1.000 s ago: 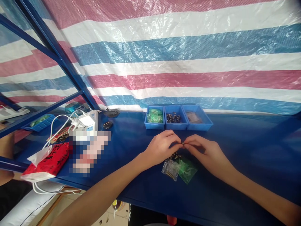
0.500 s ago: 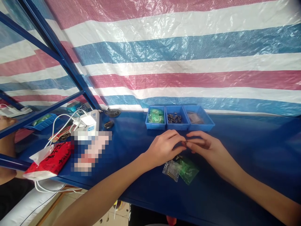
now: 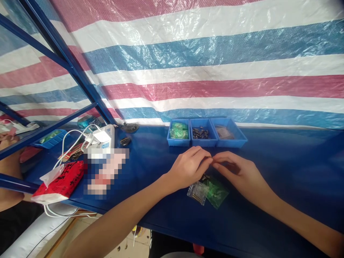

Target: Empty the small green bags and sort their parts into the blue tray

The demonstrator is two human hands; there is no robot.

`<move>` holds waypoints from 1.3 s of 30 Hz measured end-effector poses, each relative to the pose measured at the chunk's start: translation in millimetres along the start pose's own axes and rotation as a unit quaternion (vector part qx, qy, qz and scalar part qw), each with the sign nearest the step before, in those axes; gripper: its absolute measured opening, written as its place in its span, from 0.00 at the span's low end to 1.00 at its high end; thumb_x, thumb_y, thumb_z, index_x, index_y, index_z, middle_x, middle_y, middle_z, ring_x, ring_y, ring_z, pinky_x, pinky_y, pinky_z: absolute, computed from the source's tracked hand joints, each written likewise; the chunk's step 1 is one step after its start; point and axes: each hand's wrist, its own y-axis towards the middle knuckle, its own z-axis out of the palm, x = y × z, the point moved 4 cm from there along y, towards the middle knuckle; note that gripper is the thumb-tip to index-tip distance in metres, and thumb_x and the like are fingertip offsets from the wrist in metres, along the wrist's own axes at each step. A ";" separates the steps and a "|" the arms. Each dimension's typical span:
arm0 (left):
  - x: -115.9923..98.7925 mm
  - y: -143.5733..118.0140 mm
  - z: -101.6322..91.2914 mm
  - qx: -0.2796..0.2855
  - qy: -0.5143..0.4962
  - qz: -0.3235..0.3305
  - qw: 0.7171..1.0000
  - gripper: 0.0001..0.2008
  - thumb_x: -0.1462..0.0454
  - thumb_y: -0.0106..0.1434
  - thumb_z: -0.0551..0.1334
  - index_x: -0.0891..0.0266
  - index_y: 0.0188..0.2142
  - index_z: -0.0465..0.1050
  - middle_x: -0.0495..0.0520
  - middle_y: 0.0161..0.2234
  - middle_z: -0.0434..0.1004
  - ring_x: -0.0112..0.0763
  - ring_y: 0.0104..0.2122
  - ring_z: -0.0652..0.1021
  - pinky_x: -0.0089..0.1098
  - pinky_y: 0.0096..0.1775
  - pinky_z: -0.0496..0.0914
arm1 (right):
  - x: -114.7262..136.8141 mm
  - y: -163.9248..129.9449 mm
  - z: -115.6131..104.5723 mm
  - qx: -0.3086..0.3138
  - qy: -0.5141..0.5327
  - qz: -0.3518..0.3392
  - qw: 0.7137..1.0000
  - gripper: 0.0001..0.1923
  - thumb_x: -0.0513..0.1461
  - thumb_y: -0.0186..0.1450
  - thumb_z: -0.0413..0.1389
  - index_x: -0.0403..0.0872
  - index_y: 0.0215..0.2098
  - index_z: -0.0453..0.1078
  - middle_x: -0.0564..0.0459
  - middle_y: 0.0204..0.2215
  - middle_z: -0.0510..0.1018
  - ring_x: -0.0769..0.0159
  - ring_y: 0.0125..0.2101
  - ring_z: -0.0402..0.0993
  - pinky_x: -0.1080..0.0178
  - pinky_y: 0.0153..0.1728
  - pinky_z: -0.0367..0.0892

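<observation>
My left hand (image 3: 189,165) and my right hand (image 3: 239,168) meet at the fingertips above the blue table. The left fingers are pinched together; whatever they hold is too small or hidden to name. On the right, thumb and forefinger also come together at the same spot, their contents hidden. Below the hands lie a small clear bag (image 3: 197,192) with thin metal pieces inside and a green bag (image 3: 217,193) overlapping it. A few small dark metal parts (image 3: 205,177) sit by the bags' upper edge, partly behind my left hand.
Behind my hands stand three blue bins: one with green bags (image 3: 179,131), one with small metal screws (image 3: 200,133), one with clear bags (image 3: 224,133). Leftward are a power strip (image 3: 104,138), a red tissue pack (image 3: 63,181), and another person's arm (image 3: 9,161) beyond the blue frame.
The right hand's fingers have drawn closer together, and its fingertips have shifted slightly at the meeting point. The whole view has moved a little. The bags lie as before.
</observation>
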 end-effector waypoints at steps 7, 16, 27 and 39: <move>-4.2 1.5 2.7 0.032 -0.049 -0.010 0.998 0.14 0.60 0.77 0.52 0.63 0.41 0.73 0.53 0.35 0.76 0.30 0.35 0.76 0.29 0.37 0.69 | 9.6 -5.5 -3.9 -0.046 -0.121 -0.132 0.983 0.06 0.44 0.71 0.58 0.53 0.43 0.75 0.53 0.35 0.82 0.65 0.27 0.78 0.64 0.25 0.70; -1.0 2.3 -1.9 0.046 -0.045 -0.006 0.998 0.14 0.60 0.77 0.52 0.62 0.45 0.74 0.53 0.38 0.77 0.29 0.35 0.77 0.29 0.38 0.70 | 13.3 -1.0 -1.9 0.022 -0.060 -0.050 0.997 0.12 0.47 0.71 0.56 0.52 0.34 0.76 0.55 0.29 0.80 0.64 0.27 0.74 0.64 0.25 0.66; 0.8 -3.5 2.5 -0.002 0.015 0.100 0.995 0.10 0.61 0.76 0.55 0.62 0.48 0.74 0.56 0.43 0.79 0.32 0.42 0.80 0.31 0.42 0.75 | 19.5 2.7 -1.7 0.041 0.055 0.041 0.997 0.20 0.56 0.64 0.61 0.49 0.30 0.77 0.54 0.25 0.77 0.66 0.23 0.68 0.65 0.25 0.66; 4.5 -3.3 -0.1 -0.036 0.006 0.062 0.997 0.13 0.56 0.74 0.59 0.62 0.41 0.77 0.54 0.38 0.78 0.28 0.35 0.78 0.28 0.35 0.72 | 19.8 6.2 3.7 0.123 0.138 0.084 0.979 0.20 0.53 0.70 0.54 0.47 0.40 0.79 0.50 0.32 0.81 0.68 0.23 0.70 0.65 0.23 0.68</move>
